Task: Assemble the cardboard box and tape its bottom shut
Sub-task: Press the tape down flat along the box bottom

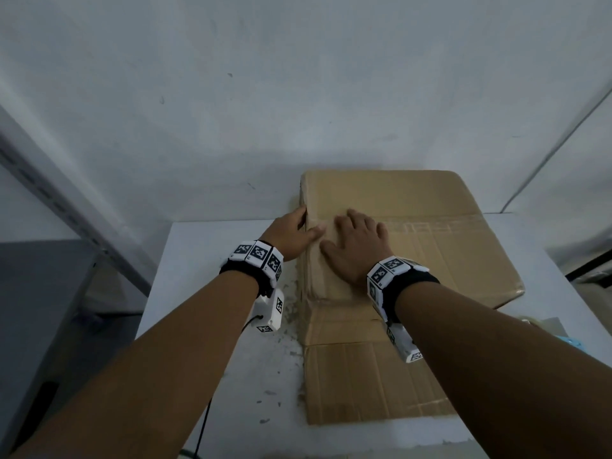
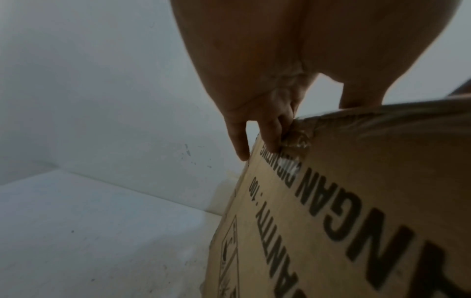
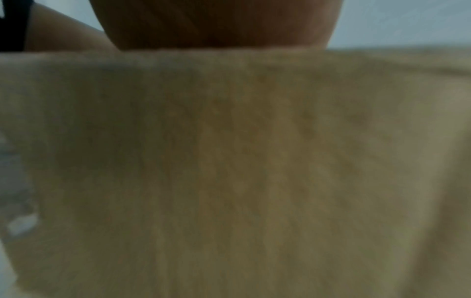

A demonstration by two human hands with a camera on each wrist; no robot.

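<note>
Cardboard box [image 1: 397,240], brown and standing on a white table [image 1: 212,293] against a pale wall [image 1: 298,77], fills the middle of the head view. Its upper face is made of folded-in flaps, and one flap [image 1: 371,379] hangs down the near side toward the person, not yet folded in.

The person's left hand [image 1: 291,233] holds the box's left edge: the thumb lies on the top face and the fingers [image 2: 272,137] curl down over the side, where the left wrist view shows them against a crumpled, glossy patch that looks like old tape, beside black printed lettering. This grip seems meant to steady the box and keep its corner square.

The right hand [image 1: 354,243] lies flat on the top face with fingers spread, palm down, apparently pressing the flaps level so they stay closed for taping. The right wrist view shows only blurred cardboard close up.

A shiny strip [image 1: 440,223] runs along the centre seam to the right of the hands; whether it is fresh tape cannot be told. No tape roll can be made out.
</note>
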